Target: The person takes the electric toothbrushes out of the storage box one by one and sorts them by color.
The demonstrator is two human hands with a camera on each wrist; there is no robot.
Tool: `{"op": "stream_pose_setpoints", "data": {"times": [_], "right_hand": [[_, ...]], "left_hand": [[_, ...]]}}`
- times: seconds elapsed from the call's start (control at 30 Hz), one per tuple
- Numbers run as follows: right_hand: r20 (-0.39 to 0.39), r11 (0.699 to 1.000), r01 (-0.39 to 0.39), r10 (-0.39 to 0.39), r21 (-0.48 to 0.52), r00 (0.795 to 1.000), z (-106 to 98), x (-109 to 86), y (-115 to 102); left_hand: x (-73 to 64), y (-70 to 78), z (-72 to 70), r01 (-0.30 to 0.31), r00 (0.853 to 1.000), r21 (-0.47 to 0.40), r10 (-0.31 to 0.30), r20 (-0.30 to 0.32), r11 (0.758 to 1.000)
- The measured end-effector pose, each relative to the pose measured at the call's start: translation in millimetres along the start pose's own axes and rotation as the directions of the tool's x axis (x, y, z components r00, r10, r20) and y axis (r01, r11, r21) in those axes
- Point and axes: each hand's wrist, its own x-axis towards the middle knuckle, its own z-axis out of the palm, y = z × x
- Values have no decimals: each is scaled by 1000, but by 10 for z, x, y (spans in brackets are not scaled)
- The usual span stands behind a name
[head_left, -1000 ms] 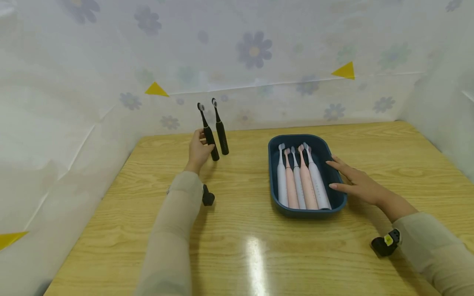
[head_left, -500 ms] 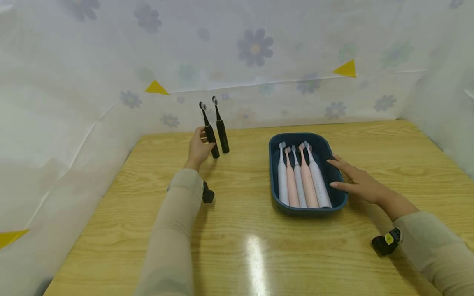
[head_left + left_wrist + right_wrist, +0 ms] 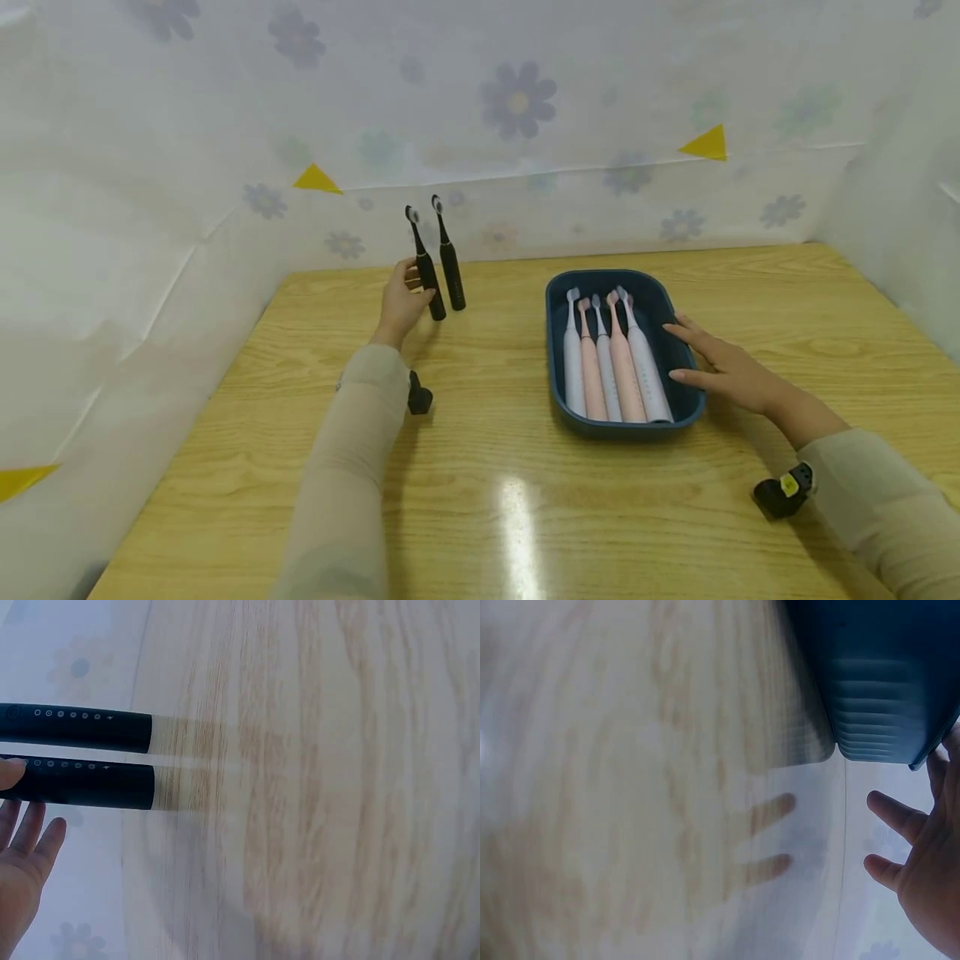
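My left hand (image 3: 401, 304) holds a black electric toothbrush (image 3: 428, 279) by its handle, thumb on the near side and fingers behind. It stands upright, leaning slightly left. Just to its right a second black electric toothbrush (image 3: 452, 279) stands upright on the table. In the left wrist view the two handles run side by side, with my thumb (image 3: 10, 772) on the lower one. My right hand (image 3: 727, 371) touches the right rim of a dark blue basket (image 3: 556, 375), fingers spread and mostly straight. White toothbrushes (image 3: 573, 367) and pink toothbrushes (image 3: 592, 375) lie inside, heads pointing away.
The wood-grain table (image 3: 480, 483) reaches back to a white flower-print sheet (image 3: 517, 192), which also covers both sides. Yellow triangles (image 3: 705, 143) are stuck to it. A black wrist camera (image 3: 420, 396) hangs at the left sleeve, another black wrist camera (image 3: 780, 493) at the right.
The held toothbrush has edged slightly right, closer to the other black toothbrush. My right hand and the basket have stayed in place.
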Motion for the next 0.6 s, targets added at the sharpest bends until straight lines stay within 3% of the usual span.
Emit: {"op": "stream_pose_setpoints", "data": {"times": [0.2,0.6], "right_hand": [[-9,1000,-12,12,-4,1000,4,-1,5],[-11,1000,-16,16,-5,1000,1,8,-2]], "left_hand": [[-75,-1,-28,-49,998,-50,46,-44,998],[-220,-8,-61,-60,995,-157,47,-84,986]]}}
